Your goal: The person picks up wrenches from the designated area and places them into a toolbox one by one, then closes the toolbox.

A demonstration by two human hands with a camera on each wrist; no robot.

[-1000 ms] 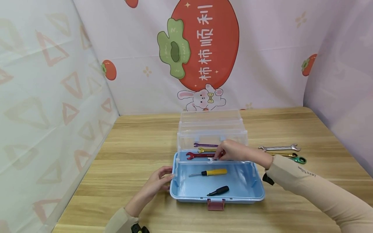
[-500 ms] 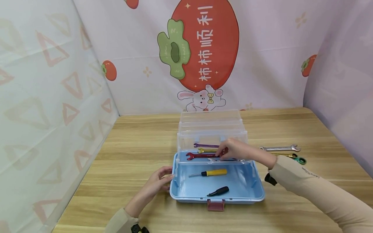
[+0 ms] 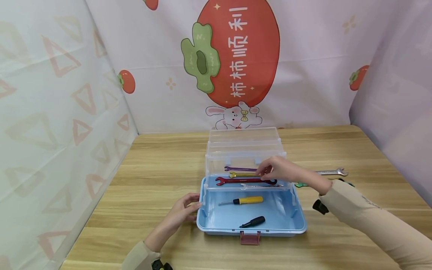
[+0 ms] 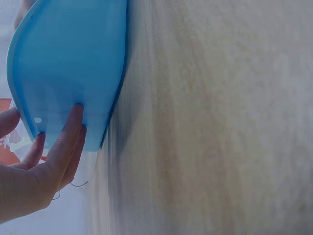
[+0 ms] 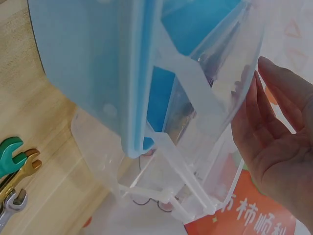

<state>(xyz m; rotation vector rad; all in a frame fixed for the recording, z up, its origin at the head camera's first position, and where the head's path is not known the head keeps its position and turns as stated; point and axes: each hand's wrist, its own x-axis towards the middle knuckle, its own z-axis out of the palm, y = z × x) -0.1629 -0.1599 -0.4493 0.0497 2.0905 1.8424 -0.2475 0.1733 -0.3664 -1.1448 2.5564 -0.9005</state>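
My left hand rests on the left end of the light-blue toolbox. In the left wrist view its fingers touch the outer wall, with the thumb at the rim. My right hand hovers over the right part of the clear upper tray, fingers loosely bent, holding nothing visible. In that tray lie a purple wrench, a gold wrench, a red wrench and a small silver wrench. The box floor bears a yellow-handled screwdriver and a black-handled screwdriver.
Right of the box, on the wooden table, lie a larger silver wrench, a green wrench and a gold-coloured wrench, partly behind my right arm. The toolbox's clear lid stands open at the back. A printed cloth hangs behind.
My right hand has let go of the small silver wrench, which stays in the tray. It has lifted and shifted to the right. The left hand keeps its place.
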